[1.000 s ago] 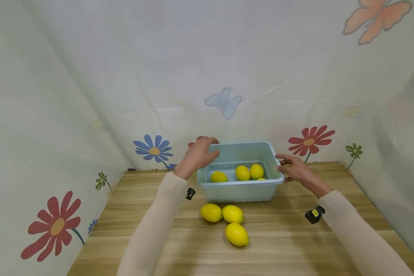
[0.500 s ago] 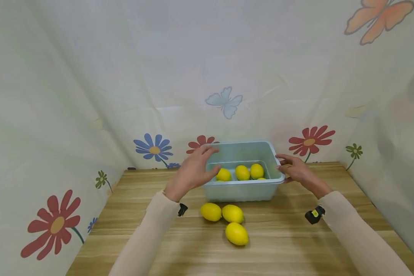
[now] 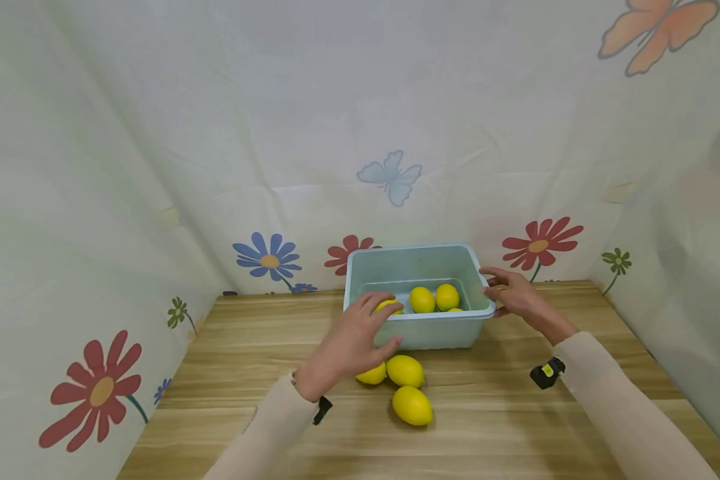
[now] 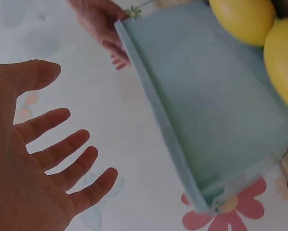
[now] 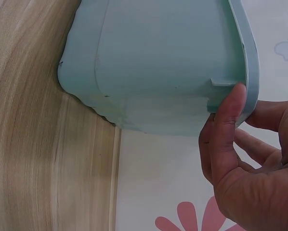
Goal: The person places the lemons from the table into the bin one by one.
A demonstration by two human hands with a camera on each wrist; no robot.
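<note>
Right grip [image 3: 513,293] in a pinch on the blue bin [image 3: 423,333], left grip [image 3: 349,339] spread near 3 lemons [image 3: 405,371] outside it

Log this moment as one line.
Left hand: empty; right hand: grips bin at rim; three lemons: on table outside bin; other lemons: inside

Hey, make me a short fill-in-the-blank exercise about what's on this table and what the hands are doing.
1. The right hand grips the bin, while the left hand holds ____.
2. In front of the bin, the lemons lying on the table number ____.
3. Every lemon in view is coloured ____.
4. Above the bin, the backdrop shows a printed pale blue ____.

Missing words: nothing; three; yellow; butterfly.
</note>
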